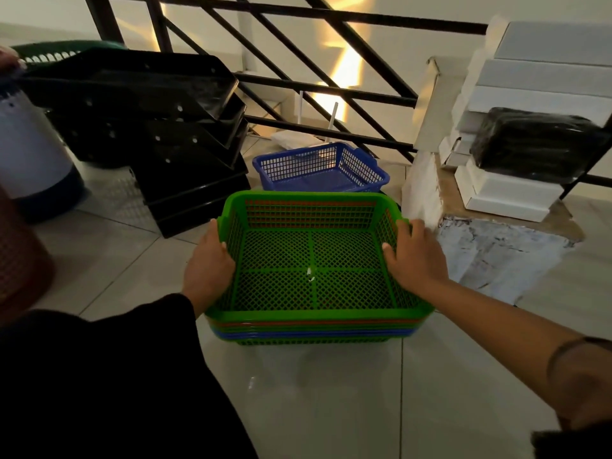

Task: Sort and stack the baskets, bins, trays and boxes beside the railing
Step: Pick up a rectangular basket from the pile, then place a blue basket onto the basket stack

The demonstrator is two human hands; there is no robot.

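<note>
A green mesh basket (311,260) sits on top of a nested stack of green, orange and blue baskets (311,332) on the tiled floor. My left hand (208,263) grips the top basket's left rim, thumb over the edge. My right hand (414,256) grips its right rim, fingers curled over the wall. Behind the stack a single blue mesh basket (321,168) stands on the floor by the black railing (331,81). A leaning pile of black trays (149,127) stands at the left. White boxes (530,94) are piled at the right.
A white and blue container (29,154) and a brown mesh bin (16,253) stand at the far left, with a dark green basket (49,53) behind the trays. A black wrapped bundle (536,144) lies on the white boxes. Crumpled foil-like sheet (496,256) covers the floor at right.
</note>
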